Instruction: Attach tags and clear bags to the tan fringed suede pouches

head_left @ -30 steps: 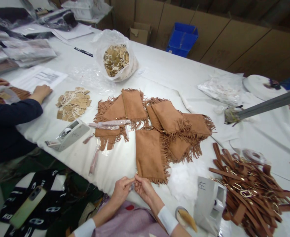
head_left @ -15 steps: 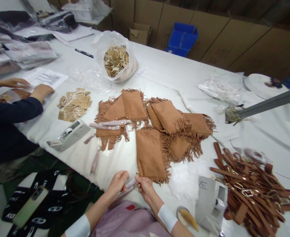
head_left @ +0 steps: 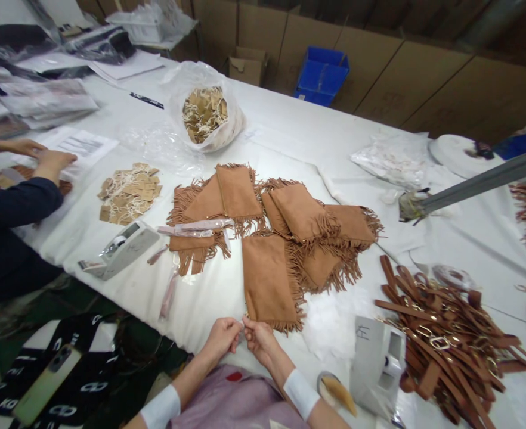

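Note:
My left hand (head_left: 220, 338) and my right hand (head_left: 258, 336) meet at the table's near edge, both pinched on a small clear strip I cannot make out well. They sit just below the near corner of a tan suede fringed pouch (head_left: 267, 279). Behind it lies a heap of more fringed pouches (head_left: 308, 223). A grey tape dispenser (head_left: 377, 363) stands to the right of my right hand.
A pile of brown straps with gold buckles (head_left: 446, 336) lies at the right. Another tape dispenser (head_left: 122, 248), loose paper tags (head_left: 129, 192) and a bag of tags (head_left: 204, 113) are at the left. Another person's hands (head_left: 50, 161) work at the far left.
My left hand pulled away to the left and down with the strip, then came back against my right hand. The other person's hands shifted on their work.

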### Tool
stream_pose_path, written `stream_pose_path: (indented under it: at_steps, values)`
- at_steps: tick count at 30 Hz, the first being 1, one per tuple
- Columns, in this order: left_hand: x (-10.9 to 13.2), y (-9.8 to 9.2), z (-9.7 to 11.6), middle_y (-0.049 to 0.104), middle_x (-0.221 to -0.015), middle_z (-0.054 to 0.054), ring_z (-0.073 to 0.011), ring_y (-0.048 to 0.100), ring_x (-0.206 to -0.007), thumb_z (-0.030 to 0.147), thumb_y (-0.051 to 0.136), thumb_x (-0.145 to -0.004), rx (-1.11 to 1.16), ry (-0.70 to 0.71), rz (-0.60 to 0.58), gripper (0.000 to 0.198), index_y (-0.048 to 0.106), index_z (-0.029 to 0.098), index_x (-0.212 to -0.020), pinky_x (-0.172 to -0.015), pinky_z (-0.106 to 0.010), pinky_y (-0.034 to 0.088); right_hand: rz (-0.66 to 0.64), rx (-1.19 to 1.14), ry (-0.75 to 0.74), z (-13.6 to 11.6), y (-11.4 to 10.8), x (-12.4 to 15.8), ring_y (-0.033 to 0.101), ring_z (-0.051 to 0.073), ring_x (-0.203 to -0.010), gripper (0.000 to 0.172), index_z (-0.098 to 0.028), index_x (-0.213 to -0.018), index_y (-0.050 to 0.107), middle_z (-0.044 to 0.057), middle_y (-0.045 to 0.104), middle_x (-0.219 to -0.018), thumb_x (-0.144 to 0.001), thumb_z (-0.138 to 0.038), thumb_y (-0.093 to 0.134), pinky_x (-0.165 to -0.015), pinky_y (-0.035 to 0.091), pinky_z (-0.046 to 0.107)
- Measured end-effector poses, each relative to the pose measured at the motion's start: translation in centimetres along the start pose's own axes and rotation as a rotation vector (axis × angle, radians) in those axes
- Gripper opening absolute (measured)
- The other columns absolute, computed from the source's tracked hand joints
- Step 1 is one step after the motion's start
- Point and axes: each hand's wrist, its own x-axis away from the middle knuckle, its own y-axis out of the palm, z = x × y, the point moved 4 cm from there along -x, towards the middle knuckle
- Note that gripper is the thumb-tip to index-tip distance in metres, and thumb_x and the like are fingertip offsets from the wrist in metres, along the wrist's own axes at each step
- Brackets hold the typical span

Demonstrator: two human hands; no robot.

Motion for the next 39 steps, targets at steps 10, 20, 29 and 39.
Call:
stream_pose_path:
  at_steps: [10,20,29,39]
  values:
    - [1.6,-1.5,-0.2,0.06,-0.111,-0.005,-0.0208,0.06,-0.094,0.038,0.056,-0.087,-0.142,0.026,0.038,0.032,0.058,0.015,-0.11,-0.079,-0.037,0.053,0.436,0.037,-0.393,-6.4,-16.6,8.6,0.05,0.009,-0.045,0.042,-0.013,-0.083,0.068,0.003,0.065,-0.064,-0.072,-0.054,0.063,-0.041,0.033,0.02]
    - [-2.1,-1.2,-5.1,0.043,-0.034,0.006,-0.0105,0.035,-0.034,0.061,0.052,-0.073,-0.225,0.023,-0.037,0.046,0.057,0.018,-0.06,-0.043,-0.024,0.028,1.048,0.445,-0.392,-1.9,-33.5,20.2,0.062,0.032,-0.101,0.06,-0.014,-0.081,0.074,0.013,0.073,-0.092,-0.062,-0.068,0.053,-0.089,0.046,0.042]
    - [-1.2,-1.2,-4.5,0.041,-0.031,0.006,-0.0105,0.032,-0.033,0.067,0.052,-0.068,-0.227,0.026,0.01,0.051,0.055,0.018,-0.056,-0.041,-0.023,0.026,0.851,0.156,-0.31,-0.8,-32.6,18.8,0.061,0.029,-0.094,0.049,-0.016,-0.079,0.075,0.011,0.073,-0.091,-0.05,-0.055,0.071,-0.074,0.047,0.034]
    - [-0.8,-1.3,-3.8,0.041,-0.031,0.005,-0.011,0.032,-0.033,0.07,0.054,-0.064,-0.241,0.023,0.033,0.053,0.056,0.018,-0.055,-0.04,-0.024,0.026,0.91,-0.013,-0.374,1.0,-32.9,20.6,0.062,0.022,-0.086,0.037,-0.015,-0.073,0.074,0.009,0.073,-0.088,-0.05,-0.044,0.074,-0.07,0.047,0.029]
